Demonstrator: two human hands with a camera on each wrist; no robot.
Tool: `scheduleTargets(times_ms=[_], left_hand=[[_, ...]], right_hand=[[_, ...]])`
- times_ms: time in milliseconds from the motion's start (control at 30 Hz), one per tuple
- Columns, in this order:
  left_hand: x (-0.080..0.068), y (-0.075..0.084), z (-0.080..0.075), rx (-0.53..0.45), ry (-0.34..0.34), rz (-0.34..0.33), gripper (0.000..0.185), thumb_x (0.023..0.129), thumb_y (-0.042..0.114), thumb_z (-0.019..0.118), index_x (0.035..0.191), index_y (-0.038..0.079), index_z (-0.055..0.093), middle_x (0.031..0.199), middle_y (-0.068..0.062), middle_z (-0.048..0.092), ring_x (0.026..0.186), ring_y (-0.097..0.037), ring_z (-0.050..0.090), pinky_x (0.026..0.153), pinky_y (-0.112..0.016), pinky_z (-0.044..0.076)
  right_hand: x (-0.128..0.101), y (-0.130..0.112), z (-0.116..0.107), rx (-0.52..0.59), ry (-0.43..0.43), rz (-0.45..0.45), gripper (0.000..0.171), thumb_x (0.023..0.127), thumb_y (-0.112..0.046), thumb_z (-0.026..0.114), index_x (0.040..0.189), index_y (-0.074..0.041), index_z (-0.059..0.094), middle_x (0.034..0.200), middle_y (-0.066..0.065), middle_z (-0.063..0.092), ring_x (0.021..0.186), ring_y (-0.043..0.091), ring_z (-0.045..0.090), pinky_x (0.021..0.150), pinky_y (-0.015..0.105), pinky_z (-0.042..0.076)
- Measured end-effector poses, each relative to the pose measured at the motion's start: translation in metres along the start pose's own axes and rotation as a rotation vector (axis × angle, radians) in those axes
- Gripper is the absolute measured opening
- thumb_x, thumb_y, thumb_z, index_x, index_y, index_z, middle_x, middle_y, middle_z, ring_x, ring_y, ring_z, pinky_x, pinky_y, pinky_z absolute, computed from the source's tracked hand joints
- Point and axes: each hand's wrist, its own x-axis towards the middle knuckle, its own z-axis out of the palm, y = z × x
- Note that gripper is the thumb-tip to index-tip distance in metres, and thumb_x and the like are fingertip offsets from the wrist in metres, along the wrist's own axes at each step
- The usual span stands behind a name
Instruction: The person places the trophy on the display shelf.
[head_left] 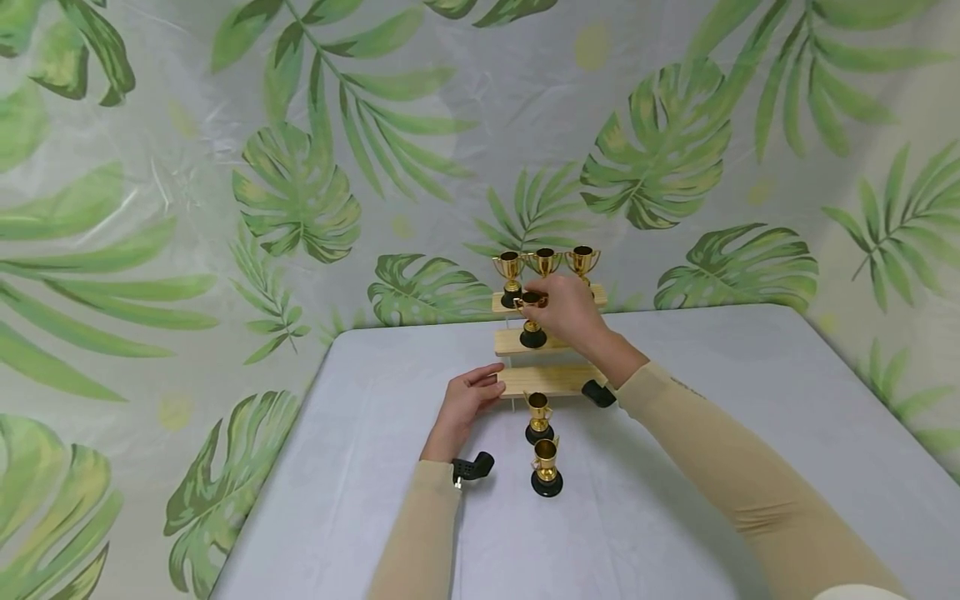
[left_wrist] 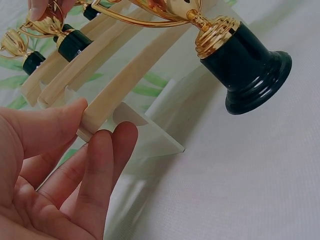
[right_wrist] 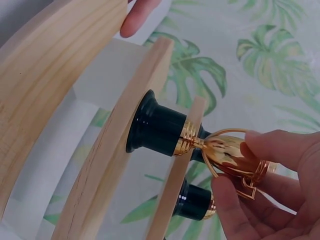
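A three-tier wooden stand [head_left: 558, 382] sits mid-table with three gold trophies [head_left: 544, 261] on its top shelf. My right hand [head_left: 538, 302] pinches the gold cup of a black-based trophy [head_left: 532, 331] whose base rests on the middle shelf [right_wrist: 117, 155]; the wrist view shows my right hand [right_wrist: 235, 162] holding the cup [right_wrist: 227, 155]. My left hand [head_left: 491, 385] touches the left end of the bottom shelf [left_wrist: 125, 82] with nearly straight fingers [left_wrist: 102, 165]. Two more trophies [head_left: 538, 417] [head_left: 546, 468] stand on the table in front of the stand.
The table [head_left: 750, 400] has a pale cloth, and leaf-print sheeting hangs behind and at both sides. A trophy with a black base [left_wrist: 250, 70] stands close to my left hand. Bare cloth lies left and right of the stand.
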Motion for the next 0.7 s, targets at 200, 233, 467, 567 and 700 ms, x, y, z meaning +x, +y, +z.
scheduleTargets(times_ms=[200,233,467,567,700], left_hand=[[0.0004,0.0005,0.0,0.015,-0.007,0.004,0.041,0.087,0.006,0.079,0.127,0.008,0.071,0.114,-0.01,0.071,0.095,-0.014,0.069,0.087,-0.033,0.057],[0.0009,0.0,-0.0002,0.013,-0.008,0.005,0.041,0.087,0.006,0.079,0.127,0.007,0.071,0.114,-0.01,0.071,0.095,-0.014,0.069,0.087,-0.033,0.057],[0.0013,-0.0018,-0.0006,-0.002,0.002,0.008,0.038,0.087,0.003,0.078,0.125,0.008,0.072,0.115,-0.012,0.071,0.095,-0.016,0.069,0.085,-0.031,0.058],[0.0015,-0.0022,-0.0004,0.001,0.007,0.01,0.038,0.087,0.003,0.078,0.124,0.008,0.073,0.113,-0.011,0.071,0.094,-0.015,0.069,0.083,-0.03,0.058],[0.0011,-0.0016,0.0003,0.007,0.011,0.011,0.038,0.087,0.003,0.078,0.124,0.008,0.073,0.112,-0.01,0.071,0.093,-0.014,0.068,0.083,-0.029,0.058]], right_hand=[[0.0002,0.0031,0.0021,-0.018,0.022,-0.006,0.043,0.087,-0.021,0.081,0.127,-0.008,0.071,0.117,0.012,0.071,0.079,0.021,0.066,0.062,0.038,0.053],[0.0,0.0031,0.0021,-0.019,0.023,-0.007,0.043,0.087,-0.022,0.081,0.127,-0.008,0.071,0.117,0.013,0.07,0.077,0.021,0.065,0.061,0.038,0.052],[-0.0035,0.0025,0.0034,-0.014,0.015,-0.004,0.044,0.088,-0.019,0.08,0.129,-0.009,0.07,0.122,0.015,0.068,0.053,0.017,0.055,0.05,0.033,0.045],[-0.0038,0.0034,0.005,-0.024,0.015,-0.011,0.045,0.088,-0.019,0.08,0.13,-0.009,0.069,0.124,0.015,0.068,0.045,0.016,0.049,0.045,0.032,0.04],[-0.0038,0.0037,0.0051,-0.048,0.024,-0.008,0.049,0.088,-0.02,0.081,0.133,-0.009,0.067,0.123,0.015,0.068,0.05,0.018,0.051,0.047,0.033,0.041]])
